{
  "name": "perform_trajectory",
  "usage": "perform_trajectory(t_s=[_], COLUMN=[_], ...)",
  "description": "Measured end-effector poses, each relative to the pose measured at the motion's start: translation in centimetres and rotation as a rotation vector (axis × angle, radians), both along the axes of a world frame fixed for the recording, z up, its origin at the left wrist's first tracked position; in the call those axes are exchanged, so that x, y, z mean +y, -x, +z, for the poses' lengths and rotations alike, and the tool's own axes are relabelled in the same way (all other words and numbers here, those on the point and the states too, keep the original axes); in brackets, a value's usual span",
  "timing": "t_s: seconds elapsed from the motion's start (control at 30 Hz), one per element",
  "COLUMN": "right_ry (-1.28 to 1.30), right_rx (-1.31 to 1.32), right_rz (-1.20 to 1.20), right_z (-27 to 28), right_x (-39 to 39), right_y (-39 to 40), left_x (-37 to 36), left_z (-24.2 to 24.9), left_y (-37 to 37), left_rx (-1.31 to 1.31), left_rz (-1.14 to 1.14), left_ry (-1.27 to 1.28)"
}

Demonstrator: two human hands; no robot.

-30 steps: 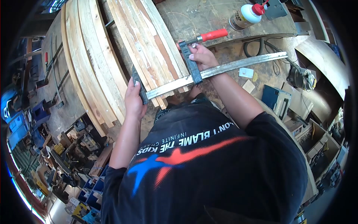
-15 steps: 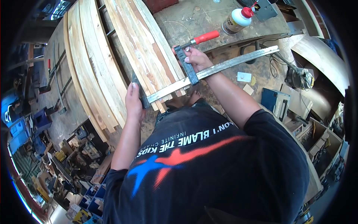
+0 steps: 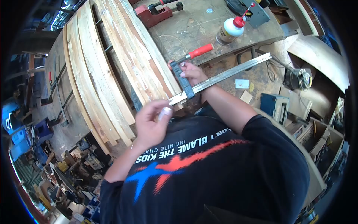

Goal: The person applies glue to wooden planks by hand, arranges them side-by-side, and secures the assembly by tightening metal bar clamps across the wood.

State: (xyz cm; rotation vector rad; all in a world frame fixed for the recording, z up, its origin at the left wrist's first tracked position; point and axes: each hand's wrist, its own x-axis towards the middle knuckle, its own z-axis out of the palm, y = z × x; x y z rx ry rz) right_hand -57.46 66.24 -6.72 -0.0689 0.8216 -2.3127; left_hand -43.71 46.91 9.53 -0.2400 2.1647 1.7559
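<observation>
Clamp-fitting seems in hand: the F-clamp [image 3: 223, 77] crosses the wood strips' [image 3: 128, 56] near end. The right hand [image 3: 194, 72] pinches its sliding arm [image 3: 182, 78]; beside that end, the left hand [image 3: 151, 125] curls—grip unclear. Further adjustment calls for a steady, square bar.

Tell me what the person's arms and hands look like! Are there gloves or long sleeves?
No gloves: both the left hand and the right hand are bare. The sleeves are short and black, so the forearms are bare too. They belong to a black T-shirt with white letters and a blue and red picture. I can't see a watch.
</observation>
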Motion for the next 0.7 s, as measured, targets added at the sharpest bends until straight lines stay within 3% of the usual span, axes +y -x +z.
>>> perform_trajectory(t_s=[0.03, 0.1, 0.13, 0.23, 0.33, 0.4, 0.5, 0.7], right_ry=[0.04, 0.016, 0.047, 0.042, 0.049, 0.035, -0.033, -0.096], right_rx=[0.072, 0.05, 0.032, 0.044, 0.083, 0.094, 0.15, 0.179], right_rz=[0.012, 0.032, 0.062, 0.085, 0.133, 0.157, 0.179, 0.281], right_z=[-1.7, -0.5, -1.1, -1.2, -2.0, -2.5, -2.3, -1.1], right_x=[-0.1, 0.1, 0.2, 0.4, 0.6, 0.8, 1.2, 2.3], right_y=[0.4, 0.6, 0.8, 1.0, 1.3, 1.7, 2.1, 3.1], left_x=[2.1, 6.0, 7.2, 9.5, 11.7, 13.0, 14.7, 16.0], left_z=[2.4, 0.7, -0.3, -3.0, -5.0, -6.5, -8.0, -10.0], left_y=[1.2, 2.2, 2.4, 2.2, 1.8, 1.3, 1.7, 2.1], left_rx=[-0.281, -0.347, -0.477, -0.66, -0.759, -0.691, -0.498, -0.351], left_rz=[-0.18, -0.28, -0.332, -0.188, 0.169, 0.402, 0.655, 0.817], left_ry=[-0.106, -0.412, -0.341, -0.346, -0.621, -0.859, -0.995, -1.057])
